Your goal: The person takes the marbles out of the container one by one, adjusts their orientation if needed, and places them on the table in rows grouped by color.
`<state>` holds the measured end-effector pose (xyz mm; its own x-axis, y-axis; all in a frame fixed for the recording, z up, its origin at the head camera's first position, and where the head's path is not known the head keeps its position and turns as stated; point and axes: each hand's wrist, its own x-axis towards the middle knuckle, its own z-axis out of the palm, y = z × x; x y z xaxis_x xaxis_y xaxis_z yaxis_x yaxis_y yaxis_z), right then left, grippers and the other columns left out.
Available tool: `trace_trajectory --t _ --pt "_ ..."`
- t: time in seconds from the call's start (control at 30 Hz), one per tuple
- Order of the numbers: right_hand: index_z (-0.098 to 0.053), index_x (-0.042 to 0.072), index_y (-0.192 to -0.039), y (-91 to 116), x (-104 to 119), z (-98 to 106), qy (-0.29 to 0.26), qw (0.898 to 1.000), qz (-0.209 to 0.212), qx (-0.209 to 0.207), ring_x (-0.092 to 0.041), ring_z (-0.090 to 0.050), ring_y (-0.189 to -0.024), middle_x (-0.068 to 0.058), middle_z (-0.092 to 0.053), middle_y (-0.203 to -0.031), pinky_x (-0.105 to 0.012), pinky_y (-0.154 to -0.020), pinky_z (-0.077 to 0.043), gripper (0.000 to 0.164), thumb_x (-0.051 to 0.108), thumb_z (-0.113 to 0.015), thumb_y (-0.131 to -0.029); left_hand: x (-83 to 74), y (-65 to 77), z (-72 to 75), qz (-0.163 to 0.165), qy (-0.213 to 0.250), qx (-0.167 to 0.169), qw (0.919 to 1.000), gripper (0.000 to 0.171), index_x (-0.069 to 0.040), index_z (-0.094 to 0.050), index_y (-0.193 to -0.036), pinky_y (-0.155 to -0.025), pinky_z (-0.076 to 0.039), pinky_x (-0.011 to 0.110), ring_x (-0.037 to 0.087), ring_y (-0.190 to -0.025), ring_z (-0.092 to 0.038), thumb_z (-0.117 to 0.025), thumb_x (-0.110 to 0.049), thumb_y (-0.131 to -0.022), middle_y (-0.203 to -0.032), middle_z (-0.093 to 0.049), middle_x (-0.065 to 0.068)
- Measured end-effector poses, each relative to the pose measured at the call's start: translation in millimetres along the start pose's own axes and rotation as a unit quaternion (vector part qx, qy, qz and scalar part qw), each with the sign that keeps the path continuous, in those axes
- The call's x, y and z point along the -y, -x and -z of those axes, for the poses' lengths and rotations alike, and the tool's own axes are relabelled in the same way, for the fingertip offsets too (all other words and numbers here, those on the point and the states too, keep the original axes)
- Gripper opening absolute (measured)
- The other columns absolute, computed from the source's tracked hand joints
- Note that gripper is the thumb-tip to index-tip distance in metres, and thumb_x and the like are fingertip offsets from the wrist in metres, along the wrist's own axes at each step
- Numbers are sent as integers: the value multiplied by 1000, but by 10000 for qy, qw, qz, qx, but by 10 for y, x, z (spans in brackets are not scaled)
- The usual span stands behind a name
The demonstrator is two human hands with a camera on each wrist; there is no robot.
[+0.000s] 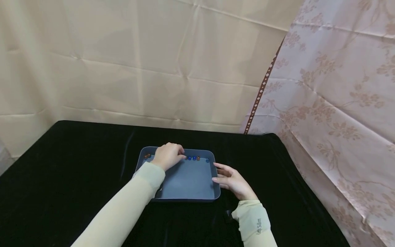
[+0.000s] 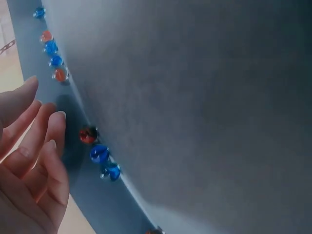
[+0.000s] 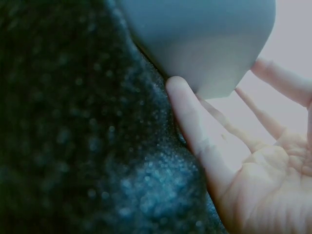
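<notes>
A blue-grey rectangular tray (image 1: 191, 181) lies on the black cloth. Several glass marbles (image 2: 99, 153), blue and orange-red, line its far inner wall with gaps between groups. My left hand (image 1: 168, 156) reaches over the tray to that far wall. Its fingers are loosely bent beside a gap in the row, with no marble seen between them; the left wrist view shows an orange marble (image 2: 59, 74) and a red one (image 2: 88, 134) on either side. At the tray's right side is my right hand (image 1: 232, 180), its extended fingers (image 3: 187, 114) touching the outer wall near a corner.
Black cloth (image 1: 86, 164) covers the table around the tray. Behind it hangs a cream curtain (image 1: 123, 68), and a pink floral curtain (image 1: 339, 85) hangs along the right. A small dark object sits by the right cuff (image 1: 251, 219).
</notes>
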<state>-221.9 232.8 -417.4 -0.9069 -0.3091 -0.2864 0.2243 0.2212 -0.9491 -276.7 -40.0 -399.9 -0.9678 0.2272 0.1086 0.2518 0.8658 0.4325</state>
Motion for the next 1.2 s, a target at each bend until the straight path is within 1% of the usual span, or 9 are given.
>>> trace_trajectory --t 0.07,0.23,0.5,0.67,0.8,0.97,1.2 --pt "-36 11 -152 1 4 3 15 10000 -36 -10 -41 -47 -136 -28 -34 -153 -43 -101 -51 64 13 -64 -94 -18 0 -17 6 -27 37 10000 25 -15 -74 -109 -78 -58 37 17 -83 -69 -72 -32 -91 -100 -75 2" --pt "-36 11 -152 5 18 -2 39 10000 -68 -35 -41 -46 -136 -28 -35 -153 -44 -101 -51 63 12 -62 -95 -21 -34 -57 -122 -204 16 9997 25 -14 -74 -110 -78 -58 37 17 -83 -69 -73 -30 -90 -99 -75 2" --pt "-36 11 -152 5 17 4 0 10000 -87 -21 -41 -46 -136 -28 -34 -153 -42 -100 -51 64 12 -63 -95 -59 -75 -76 -192 -578 -2 9981 21 -16 -76 -108 -79 -58 38 18 -86 -70 -73 -28 -91 -101 -76 2" --pt "-35 11 -153 12 17 9 -25 10000 -86 16 -41 -46 -136 -28 -33 -154 -42 -100 -51 64 11 -62 -95 -88 -85 -93 -226 -866 52 9960 20 -17 -76 -107 -77 -58 38 19 -88 -71 -72 -29 -91 -103 -76 1" --pt "-35 10 -153 18 15 12 -18 10000 -52 42 -41 -46 -136 -28 -33 -154 -42 -100 -51 64 12 -62 -95 -101 -98 -101 -247 -1000 107 9946 19 -18 -77 -104 -74 -58 38 18 -84 -70 -73 -30 -90 -100 -76 -1" --pt "-35 10 -153 21 0 19 7 10000 -11 51 -40 -48 -135 -28 -34 -153 -41 -100 -52 64 12 -62 -95 -97 -111 -118 -360 -1119 163 9929 17 -20 -78 -101 -69 -57 36 15 -76 -68 -74 -30 -89 -95 -76 -3" --pt "-35 9 -152 11 -6 16 20 10000 18 77 -40 -48 -135 -29 -35 -153 -41 -100 -52 63 12 -62 -95 -73 -130 -151 -392 -1165 224 9922 16 -20 -78 -100 -67 -56 35 13 -73 -66 -74 -31 -89 -93 -76 -3"
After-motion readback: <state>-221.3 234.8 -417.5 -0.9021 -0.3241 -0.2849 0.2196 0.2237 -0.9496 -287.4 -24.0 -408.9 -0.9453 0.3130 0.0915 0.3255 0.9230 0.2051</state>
